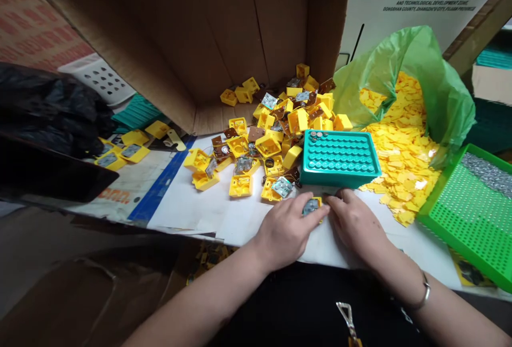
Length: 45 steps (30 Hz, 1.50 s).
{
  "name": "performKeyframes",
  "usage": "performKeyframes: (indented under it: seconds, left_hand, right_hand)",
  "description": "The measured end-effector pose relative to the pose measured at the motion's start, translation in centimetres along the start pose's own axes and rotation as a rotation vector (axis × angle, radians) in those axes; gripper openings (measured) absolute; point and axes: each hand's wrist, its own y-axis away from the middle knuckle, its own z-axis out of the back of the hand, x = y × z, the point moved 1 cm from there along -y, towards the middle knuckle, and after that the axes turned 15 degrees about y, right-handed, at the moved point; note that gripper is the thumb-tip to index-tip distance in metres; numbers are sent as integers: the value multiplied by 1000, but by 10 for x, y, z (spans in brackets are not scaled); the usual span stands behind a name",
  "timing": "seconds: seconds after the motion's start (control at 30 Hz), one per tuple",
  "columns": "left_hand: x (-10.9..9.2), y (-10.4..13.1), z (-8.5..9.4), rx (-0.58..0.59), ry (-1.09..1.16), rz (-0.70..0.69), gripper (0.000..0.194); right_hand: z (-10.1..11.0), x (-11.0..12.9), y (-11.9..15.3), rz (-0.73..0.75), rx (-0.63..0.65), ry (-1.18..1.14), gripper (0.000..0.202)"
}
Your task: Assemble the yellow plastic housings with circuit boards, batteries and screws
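Observation:
My left hand [282, 230] grips a small yellow plastic housing [320, 201] between thumb and fingers, low over the white work surface. A grey electronic module [310, 207] sits in the housing's open side. My right hand [356, 224] is close by on the right, its fingers curled together with the tips near the housing; what they pinch, if anything, is hidden. Just beyond both hands stands a teal tray [340, 176] with rows of round pockets, and a few small silvery discs [317, 135] lie at its far left corner.
Yellow housings with wired brown and grey boards [268, 144] are heaped before an open cardboard box [192, 43]. To the right, yellow flat pieces [404, 160] spill from a green bag [448, 86]. A green perforated basket [460, 208] holds small metal parts [488, 171].

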Motion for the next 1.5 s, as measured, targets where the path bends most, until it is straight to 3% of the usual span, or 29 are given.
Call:
performKeyframes:
  seconds: [0.07, 0.2, 0.3, 0.43, 0.53, 0.63, 0.7, 0.77, 0.83, 0.9, 1.07, 1.33, 1.5]
  left_hand:
    - [2, 2, 1, 59, -61, 26, 36]
    - [2, 4, 5, -150, 97, 36, 35]
    - [0, 6, 6, -242, 242, 65, 38]
    - [-1, 9, 4, -327, 438, 187, 36]
    - [-3, 10, 3, -393, 757, 394, 31]
    - [-7, 7, 1, -396, 1217, 730, 36]
    - [-10, 5, 0, -383, 1457, 902, 40]
    - [-12, 2, -3, -363, 1579, 982, 42]
    - [-13, 1, -7, -330, 1606, 994, 42]
    - [-13, -1, -12, -301, 1564, 956, 42]
    - [-10, -2, -16, -242, 1509, 923, 41]
    - [-9, -4, -14, -222, 1603, 948, 42]
    - [-4, -1, -12, -87, 1583, 906, 42]
  right_hand:
    - [-1, -2, 1, 27, 4, 3, 22]
    - [1, -5, 5, 58, -30, -44, 21]
    - [7, -1, 2, 113, -49, -133, 22]
    - [8, 9, -6, 166, 109, -85, 21]
    - [5, 11, -7, 183, 167, -75, 22]
    - [4, 8, -2, 154, 141, -95, 22]
    - [8, 6, 0, 49, 99, -222, 21]
    - [16, 5, 1, -144, 86, -503, 21]
    - [25, 8, 0, -331, 133, -816, 24]
    - [31, 12, -2, -426, 218, -975, 29]
    - [30, 16, -2, -565, 210, -1019, 31]
    - [34, 16, 1, -492, 154, -1147, 29]
    - [31, 17, 3, -392, 141, -866, 36]
